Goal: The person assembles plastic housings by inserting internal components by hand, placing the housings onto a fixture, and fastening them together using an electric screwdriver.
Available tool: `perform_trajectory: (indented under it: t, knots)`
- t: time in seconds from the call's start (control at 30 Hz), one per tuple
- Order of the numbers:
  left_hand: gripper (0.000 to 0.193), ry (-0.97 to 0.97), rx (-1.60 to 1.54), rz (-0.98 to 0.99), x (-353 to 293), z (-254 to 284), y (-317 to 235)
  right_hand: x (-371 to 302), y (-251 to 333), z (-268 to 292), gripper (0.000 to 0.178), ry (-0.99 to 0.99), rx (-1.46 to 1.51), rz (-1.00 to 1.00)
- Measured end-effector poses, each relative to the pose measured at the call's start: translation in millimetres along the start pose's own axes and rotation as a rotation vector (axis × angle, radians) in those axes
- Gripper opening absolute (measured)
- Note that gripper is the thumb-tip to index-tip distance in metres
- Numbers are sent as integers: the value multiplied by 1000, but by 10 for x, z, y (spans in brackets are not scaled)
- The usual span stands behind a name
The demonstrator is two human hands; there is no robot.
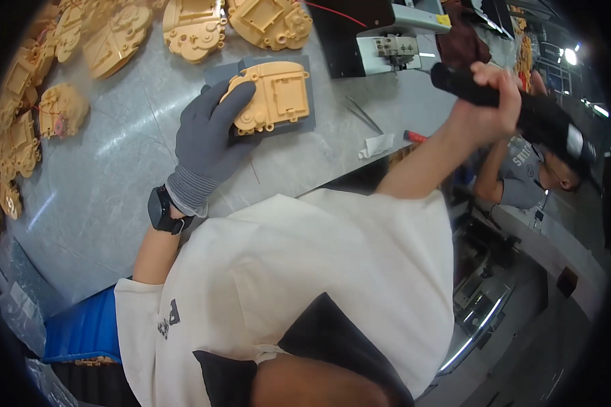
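Note:
My left hand (214, 129), in a grey knit glove, is closed over the left side of a tan plastic housing (288, 95). That housing lies on a dark grey block-shaped fixture (309, 123), with its moulded rectangular frame facing up. Raised at the right, my bare right hand (495, 102) is wrapped round a black electric screwdriver (543, 115), well apart from the housing. Its tip cannot be made out. Tweezers (365, 115) lie on the grey table (125, 176) between my two hands.
Several more tan housings (193, 30) are spread along the far and left table edges. A black machine (346, 41) stands at the back. Near the table's front edge are a white scrap (376, 146) and a red-ended object (414, 136). A blue bin (85, 329) sits lower left; another person (523, 173) is at right.

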State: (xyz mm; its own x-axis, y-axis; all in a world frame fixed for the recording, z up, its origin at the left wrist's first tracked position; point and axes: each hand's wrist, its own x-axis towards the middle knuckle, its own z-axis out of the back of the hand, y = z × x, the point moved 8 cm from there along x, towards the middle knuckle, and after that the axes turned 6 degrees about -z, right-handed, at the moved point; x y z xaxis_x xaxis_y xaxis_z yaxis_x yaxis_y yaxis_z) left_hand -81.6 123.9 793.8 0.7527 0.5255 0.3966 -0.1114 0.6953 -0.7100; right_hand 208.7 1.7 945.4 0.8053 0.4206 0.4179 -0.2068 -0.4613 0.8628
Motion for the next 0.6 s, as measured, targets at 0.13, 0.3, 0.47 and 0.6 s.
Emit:
perform_trajectory:
  t: [0.13,0.3,0.47,0.6]
  knots:
    - [69,12,-17,-16,-21,-45,9,-90,-209,-106,38,-108,-195,86]
    - [73,52,3,-9,-22,-17,3,-227,-123,-137,37,-109,-213,72]
    - [75,86,-397,164,57,197,-162,-438,-109,-7,42,-123,-175,14]
    - [76,-53,-167,-41,625,683,-582,-617,70,102,48,-135,43,7]
